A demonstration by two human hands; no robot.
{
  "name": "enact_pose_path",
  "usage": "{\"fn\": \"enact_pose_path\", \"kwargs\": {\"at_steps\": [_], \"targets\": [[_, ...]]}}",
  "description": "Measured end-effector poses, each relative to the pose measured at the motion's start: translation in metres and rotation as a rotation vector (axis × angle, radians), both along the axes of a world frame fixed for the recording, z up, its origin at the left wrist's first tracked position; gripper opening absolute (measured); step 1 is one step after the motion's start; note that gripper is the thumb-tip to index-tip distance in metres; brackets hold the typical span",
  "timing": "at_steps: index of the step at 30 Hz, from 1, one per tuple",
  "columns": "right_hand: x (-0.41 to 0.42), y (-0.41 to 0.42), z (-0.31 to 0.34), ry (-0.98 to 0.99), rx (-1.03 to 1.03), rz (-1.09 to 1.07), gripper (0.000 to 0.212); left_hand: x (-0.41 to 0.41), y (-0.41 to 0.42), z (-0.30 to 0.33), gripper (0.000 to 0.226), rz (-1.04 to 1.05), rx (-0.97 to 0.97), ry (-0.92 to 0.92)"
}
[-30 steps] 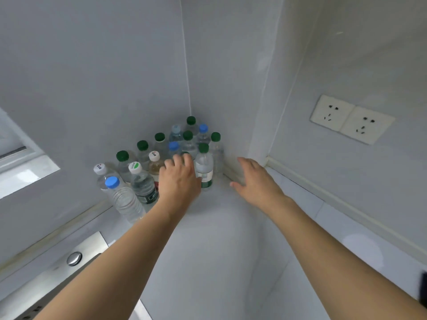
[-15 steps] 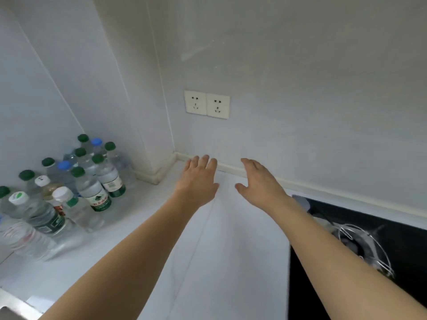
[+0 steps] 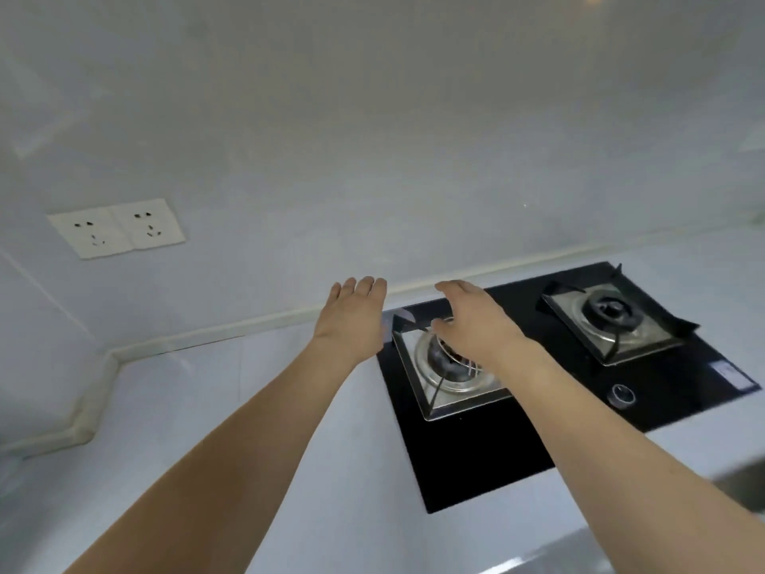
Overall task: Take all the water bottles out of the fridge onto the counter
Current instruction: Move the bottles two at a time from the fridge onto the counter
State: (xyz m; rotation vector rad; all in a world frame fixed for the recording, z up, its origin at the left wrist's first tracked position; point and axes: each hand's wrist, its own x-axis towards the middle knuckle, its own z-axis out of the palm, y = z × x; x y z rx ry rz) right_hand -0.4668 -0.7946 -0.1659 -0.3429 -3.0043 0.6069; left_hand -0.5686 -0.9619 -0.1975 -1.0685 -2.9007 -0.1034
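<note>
Only the two arms and hands of the person are seen. Both forearms are bare up to the frame edge, with no sleeve visible. The left hand (image 3: 352, 321) and the right hand (image 3: 476, 321) wear no glove, ring, watch or bracelet. The fingers (image 3: 358, 285) are bare, with short nails.

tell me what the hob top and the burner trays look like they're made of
Hob top: probably black glass, glossy and flat, with faint reflections. Burner trays: apparently stainless steel, silvery and reflective. The dark grate over the right tray may be cast iron; that is unclear.
</note>
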Motion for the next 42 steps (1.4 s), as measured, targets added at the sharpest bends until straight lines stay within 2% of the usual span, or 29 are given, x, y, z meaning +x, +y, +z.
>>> {"fn": "enact_pose_path", "kwargs": {"at_steps": [7,12,19,29,35,42], "targets": [[0.103,0.086,0.0,-0.029,-0.001,-0.314,0.062,0.055,0.124,0.004,0.061,-0.327,-0.002,0.014],[0.197,0.158,0.006,-0.018,-0.016,-0.523,0.061,0.13,0.225,0.02,0.068,-0.507,0.028,0.047],[0.334,0.253,0.011,-0.012,-0.009,-0.739,0.06,0.245,0.36,0.024,0.066,-0.731,0.048,0.09],[0.49,0.345,0.008,0.002,-0.002,-0.945,0.061,0.395,0.5,0.02,0.064,-0.965,0.053,0.156],[0.545,0.384,0.002,-0.006,-0.051,-1.047,0.063,0.452,0.557,0.024,0.06,-1.086,0.089,0.151],[0.566,0.443,-0.012,-0.015,-0.078,-1.138,0.064,0.479,0.634,0.017,0.06,-1.174,0.079,0.12]]}}
